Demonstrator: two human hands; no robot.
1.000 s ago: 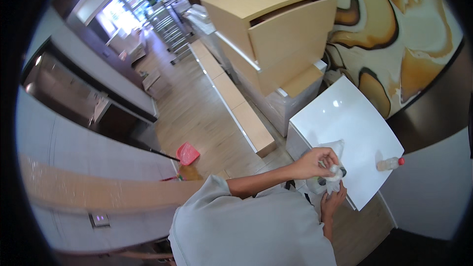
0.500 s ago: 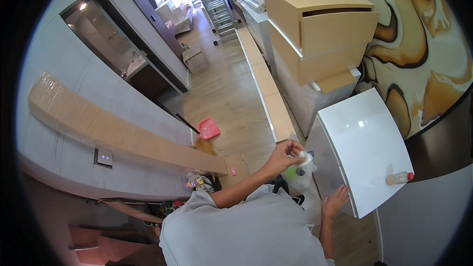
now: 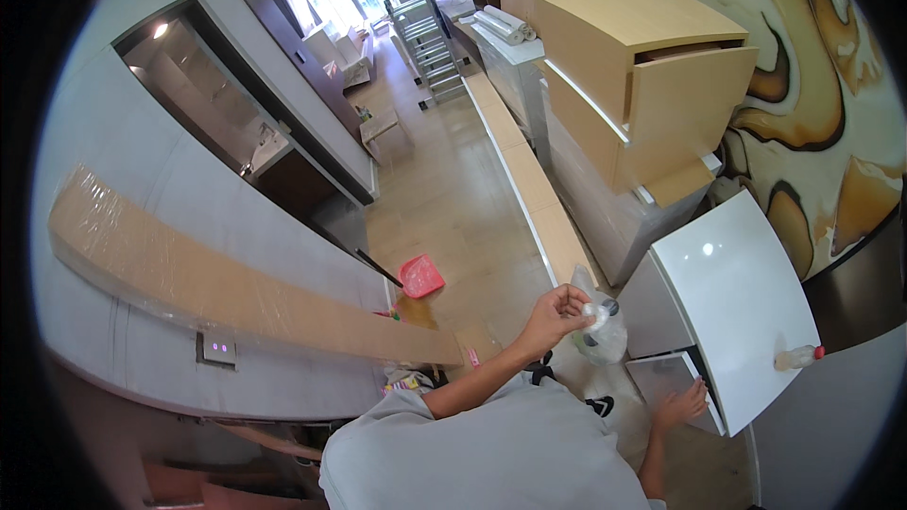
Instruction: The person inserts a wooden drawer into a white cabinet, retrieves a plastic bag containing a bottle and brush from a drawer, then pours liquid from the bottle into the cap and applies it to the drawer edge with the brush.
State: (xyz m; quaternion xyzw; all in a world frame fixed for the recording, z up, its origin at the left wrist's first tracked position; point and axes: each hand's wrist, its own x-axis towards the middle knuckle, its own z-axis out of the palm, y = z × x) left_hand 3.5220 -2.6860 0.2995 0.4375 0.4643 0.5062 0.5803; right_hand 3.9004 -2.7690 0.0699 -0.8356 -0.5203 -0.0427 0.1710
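Note:
My left hand (image 3: 556,319) pinches the gathered neck of a clear plastic bag (image 3: 605,338), which hangs down with dark round pieces in it. Lower right, my right hand (image 3: 682,404) has its fingers over the edge of a white drawer front (image 3: 663,380). That drawer stands a little way out from a white cabinet (image 3: 732,293) with a glossy curved top, and a dark gap shows behind its front. On the cabinet top lies a small clear bottle (image 3: 798,357) with a red cap.
Wooden drawer units (image 3: 652,76) are stacked ahead on the right, beside a long low board (image 3: 510,146). A stepladder (image 3: 427,47) stands far off. A pink dustpan (image 3: 421,276) lies on the floor. Leaning along the left wall is a long wrapped panel (image 3: 227,283).
The drawer front under my right hand has come out from the cabinet, and my fingers have curled over its edge. My left hand still holds the bag. The view has shifted slightly.

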